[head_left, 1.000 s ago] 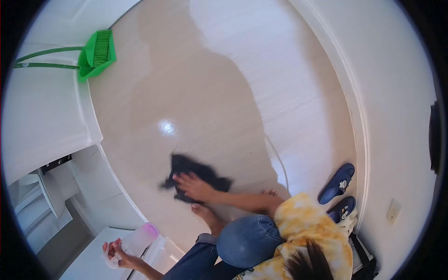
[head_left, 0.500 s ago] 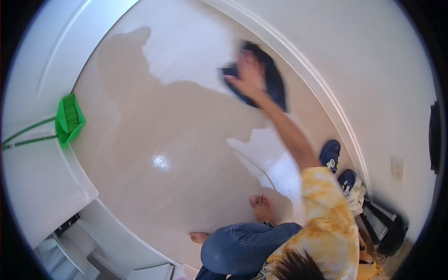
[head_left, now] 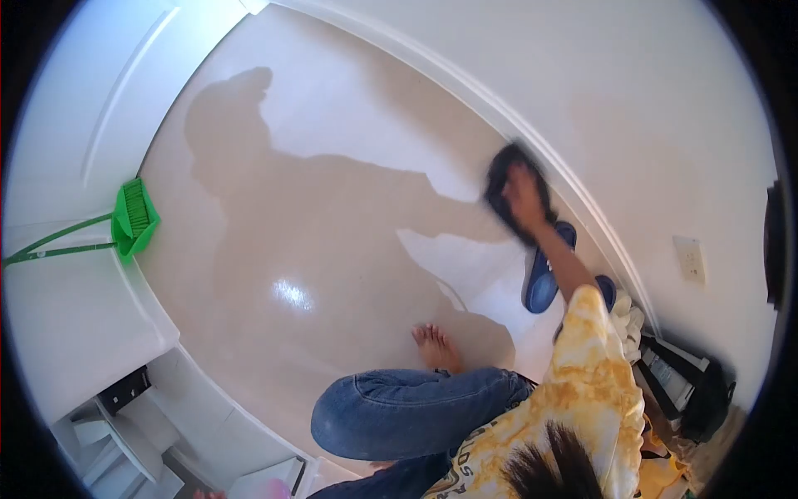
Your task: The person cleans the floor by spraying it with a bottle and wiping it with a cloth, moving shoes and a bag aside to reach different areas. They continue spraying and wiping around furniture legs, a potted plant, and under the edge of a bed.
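Note:
My right hand [head_left: 523, 196], blurred, lies over a dark cloth [head_left: 502, 179] on the pale floor beside the right wall's baseboard. Its fingers look spread and pressed on the cloth, not wrapped round it. Blue slippers [head_left: 542, 290] are just below the cloth, partly behind my forearm. At the bottom left edge, what seems to be my left hand [head_left: 209, 495] shows only as a sliver, near a pink object [head_left: 278, 489]; its grip is hidden.
A green broom and dustpan [head_left: 135, 219] lean by the white furniture at the left. My bare foot [head_left: 437, 348] is on the floor [head_left: 332, 349]. White cloth [head_left: 625, 321] and a black bag [head_left: 709, 405] lie at the lower right. A wall outlet [head_left: 690, 259] is above them.
My right hand and the dark cloth have moved right and down, closer to the slippers. The view has shifted slightly, and a sliver of skin now shows at the bottom left.

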Action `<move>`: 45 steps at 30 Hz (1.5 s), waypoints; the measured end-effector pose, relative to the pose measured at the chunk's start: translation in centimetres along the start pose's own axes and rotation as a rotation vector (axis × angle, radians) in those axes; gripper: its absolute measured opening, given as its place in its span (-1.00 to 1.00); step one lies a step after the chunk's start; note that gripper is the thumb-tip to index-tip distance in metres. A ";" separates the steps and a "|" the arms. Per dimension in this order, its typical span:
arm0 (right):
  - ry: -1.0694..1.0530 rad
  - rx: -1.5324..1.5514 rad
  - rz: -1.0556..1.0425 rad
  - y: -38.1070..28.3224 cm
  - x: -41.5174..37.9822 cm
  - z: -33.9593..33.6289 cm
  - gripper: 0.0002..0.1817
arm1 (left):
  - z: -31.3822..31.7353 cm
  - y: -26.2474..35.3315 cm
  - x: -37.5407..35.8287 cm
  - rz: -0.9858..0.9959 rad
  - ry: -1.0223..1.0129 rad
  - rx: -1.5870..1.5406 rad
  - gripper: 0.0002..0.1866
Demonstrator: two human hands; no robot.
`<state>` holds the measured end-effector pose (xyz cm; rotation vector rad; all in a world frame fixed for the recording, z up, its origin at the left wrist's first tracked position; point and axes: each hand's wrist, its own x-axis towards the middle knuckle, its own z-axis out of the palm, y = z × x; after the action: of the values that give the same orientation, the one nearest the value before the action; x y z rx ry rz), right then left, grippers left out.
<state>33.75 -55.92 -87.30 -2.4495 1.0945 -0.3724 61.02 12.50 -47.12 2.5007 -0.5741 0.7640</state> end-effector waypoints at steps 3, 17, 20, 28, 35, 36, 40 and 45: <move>0.281 -0.068 0.133 -4.5 -1.7 1.2 -0.46 | 5.6 -7.3 -2.1 -0.351 -0.446 -0.181 -0.69; 0.253 -0.562 -0.090 -14.1 -0.8 13.8 -0.40 | 17.7 -0.6 -17.9 -0.849 -0.781 -0.424 -0.69; -0.127 -0.402 -0.557 -36.9 -13.6 19.2 -0.41 | 7.9 -1.6 -19.2 -0.834 -0.419 -0.445 -0.72; -1.104 0.580 -1.545 -49.7 -40.5 24.4 -0.47 | -6.6 -3.2 -22.8 -1.086 -0.141 -0.070 -0.79; -0.638 -0.160 -1.138 -50.3 -13.0 24.6 -0.32 | -14.2 -1.9 -34.0 -1.203 -0.210 -0.189 -0.72; -0.271 -0.123 -1.133 -54.8 -12.8 28.3 -0.28 | -14.2 -2.0 -35.1 -1.241 -0.169 -0.272 -0.69; -0.228 -0.202 -1.103 -66.7 -27.0 33.6 -0.42 | -13.0 -5.7 -36.6 -1.079 -0.311 -0.506 -0.71; -0.843 0.264 -1.666 -56.5 -43.6 25.8 -0.51 | -12.5 -10.6 -33.5 -0.755 -0.382 -0.622 -0.69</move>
<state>51.91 17.78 -85.35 -2.2206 -1.3259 0.1139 35.85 36.14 -61.26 2.0143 0.0545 -0.1682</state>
